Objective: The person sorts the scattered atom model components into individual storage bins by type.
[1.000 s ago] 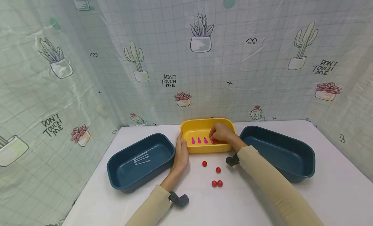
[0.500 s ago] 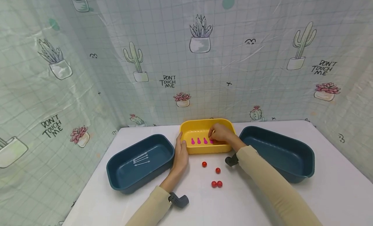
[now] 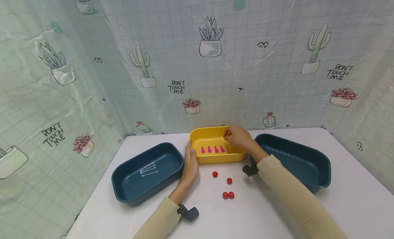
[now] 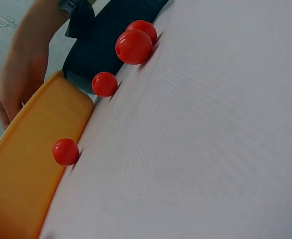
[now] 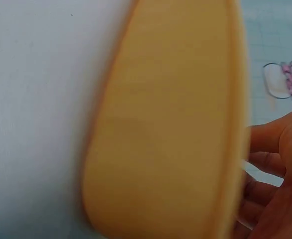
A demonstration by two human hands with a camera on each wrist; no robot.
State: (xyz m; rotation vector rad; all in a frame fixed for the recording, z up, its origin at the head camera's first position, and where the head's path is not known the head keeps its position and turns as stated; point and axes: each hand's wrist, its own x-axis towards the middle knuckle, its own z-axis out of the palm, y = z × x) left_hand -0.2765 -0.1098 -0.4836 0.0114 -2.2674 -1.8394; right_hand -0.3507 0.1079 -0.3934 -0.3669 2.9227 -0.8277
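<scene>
My left hand rests against the left end of a yellow tray, fingers extended along its side. Over the tray's right part is my right hand, its fingers loosely bent with nothing visible between them; the tray wall hides some fingertips in the right wrist view. Several small pink pear-shaped pieces lie in a row on the tray floor, just left of the right hand. In front of the tray, several red beads lie on the white table. Holes show in some red beads in the left wrist view.
A dark blue bin stands at the left, with several thin pale rods inside. Another dark blue bin stands at the right, partly behind the right forearm. A curtain printed with cacti hangs behind the white table.
My right hand has let go of the rightmost pink piece and moved up and right, leaving the whole row in view. The left hand stays against the tray.
</scene>
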